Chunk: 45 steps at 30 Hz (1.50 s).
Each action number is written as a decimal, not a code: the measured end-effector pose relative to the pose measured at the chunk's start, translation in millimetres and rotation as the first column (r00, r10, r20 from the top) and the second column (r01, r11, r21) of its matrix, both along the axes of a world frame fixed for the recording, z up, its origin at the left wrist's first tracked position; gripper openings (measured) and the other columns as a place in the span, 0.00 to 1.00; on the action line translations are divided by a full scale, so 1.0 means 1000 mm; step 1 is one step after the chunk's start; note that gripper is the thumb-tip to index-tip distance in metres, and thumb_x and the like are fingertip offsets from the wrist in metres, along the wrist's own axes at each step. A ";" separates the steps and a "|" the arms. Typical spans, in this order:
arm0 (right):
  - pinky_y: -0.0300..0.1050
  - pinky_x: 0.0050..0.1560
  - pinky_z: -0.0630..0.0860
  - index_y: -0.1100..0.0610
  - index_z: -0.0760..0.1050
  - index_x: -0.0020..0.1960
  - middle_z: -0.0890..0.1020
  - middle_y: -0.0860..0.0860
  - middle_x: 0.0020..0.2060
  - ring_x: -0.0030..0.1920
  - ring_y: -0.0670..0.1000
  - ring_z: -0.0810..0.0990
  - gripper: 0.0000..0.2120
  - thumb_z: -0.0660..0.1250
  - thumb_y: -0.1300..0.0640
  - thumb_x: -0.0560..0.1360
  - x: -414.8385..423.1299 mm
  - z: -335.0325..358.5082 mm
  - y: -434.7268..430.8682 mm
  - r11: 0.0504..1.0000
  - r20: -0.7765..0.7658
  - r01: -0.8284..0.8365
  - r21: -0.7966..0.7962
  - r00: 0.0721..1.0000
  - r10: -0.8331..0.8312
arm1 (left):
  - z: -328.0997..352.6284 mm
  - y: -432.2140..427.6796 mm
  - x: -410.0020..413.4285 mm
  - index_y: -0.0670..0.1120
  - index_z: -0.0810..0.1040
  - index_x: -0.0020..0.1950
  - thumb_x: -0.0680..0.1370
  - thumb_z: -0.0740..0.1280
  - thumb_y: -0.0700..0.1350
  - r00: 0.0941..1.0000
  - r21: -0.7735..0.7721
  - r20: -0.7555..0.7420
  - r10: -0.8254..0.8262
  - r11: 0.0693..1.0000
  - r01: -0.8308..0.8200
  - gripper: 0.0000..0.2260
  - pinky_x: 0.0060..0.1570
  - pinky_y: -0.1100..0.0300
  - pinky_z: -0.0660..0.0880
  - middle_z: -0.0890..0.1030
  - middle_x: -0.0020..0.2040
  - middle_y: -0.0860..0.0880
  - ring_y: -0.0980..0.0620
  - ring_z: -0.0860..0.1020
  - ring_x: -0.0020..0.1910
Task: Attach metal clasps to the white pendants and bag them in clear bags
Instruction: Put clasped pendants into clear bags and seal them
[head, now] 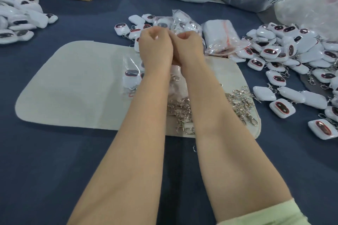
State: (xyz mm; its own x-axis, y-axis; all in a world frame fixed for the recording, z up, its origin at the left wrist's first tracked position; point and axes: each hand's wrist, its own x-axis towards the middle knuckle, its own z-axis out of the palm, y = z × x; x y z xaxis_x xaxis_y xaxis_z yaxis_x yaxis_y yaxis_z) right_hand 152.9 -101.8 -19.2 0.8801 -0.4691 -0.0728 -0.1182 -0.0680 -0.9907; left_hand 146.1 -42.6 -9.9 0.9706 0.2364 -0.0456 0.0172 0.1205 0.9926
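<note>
Beside left grip (155, 46), 1 bagged pendant (131, 76)

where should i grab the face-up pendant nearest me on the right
Probably pinch the pendant across its white side edges, coming from above on its near-left side. It lies flat, oval face up, with bare table on that side, while other pendants crowd its far side.

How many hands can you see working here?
2. The left hand is over the far edge of the pale mat. The right hand is right beside it, touching it. Both have curled fingers. No other hands show.
</note>
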 end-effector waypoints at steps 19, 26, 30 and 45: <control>0.44 0.42 0.78 0.58 0.75 0.51 0.82 0.56 0.43 0.37 0.52 0.80 0.11 0.57 0.67 0.76 -0.029 -0.003 -0.038 0.982 0.101 0.185 0.027 0.977 -0.187 | -0.001 -0.027 -0.014 0.48 0.73 0.48 0.78 0.60 0.41 0.991 0.034 0.019 -0.131 0.991 0.130 0.04 0.52 0.57 0.73 0.77 0.48 0.50 0.50 0.75 0.49; 0.47 0.61 0.67 0.55 0.71 0.64 0.75 0.56 0.63 0.65 0.60 0.71 0.17 0.62 0.58 0.76 -0.075 0.001 -0.118 0.716 -0.312 0.095 -0.692 0.855 -0.415 | -0.018 -0.058 -0.034 0.46 0.75 0.58 0.80 0.61 0.45 0.881 0.283 -0.020 -0.472 0.843 0.458 0.08 0.50 0.62 0.71 0.77 0.54 0.51 0.54 0.75 0.53; 0.55 0.67 0.68 0.56 0.71 0.67 0.72 0.59 0.66 0.67 0.62 0.69 0.22 0.63 0.59 0.73 -0.084 0.003 -0.126 0.754 -0.546 -0.130 -0.644 0.768 -0.334 | -0.018 -0.062 -0.036 0.48 0.73 0.51 0.80 0.60 0.44 0.886 0.281 -0.001 -0.464 0.850 0.446 0.03 0.43 0.66 0.70 0.76 0.47 0.54 0.55 0.75 0.49; 0.40 0.61 0.71 0.56 0.77 0.55 0.77 0.50 0.54 0.56 0.47 0.74 0.15 0.57 0.69 0.76 -0.057 -0.014 -0.092 0.903 0.217 0.359 -0.236 0.925 -0.311 | -0.032 -0.059 -0.033 0.41 0.75 0.50 0.81 0.60 0.39 0.891 -0.023 -0.060 -0.449 0.893 0.449 0.05 0.39 0.62 0.81 0.80 0.42 0.45 0.53 0.80 0.36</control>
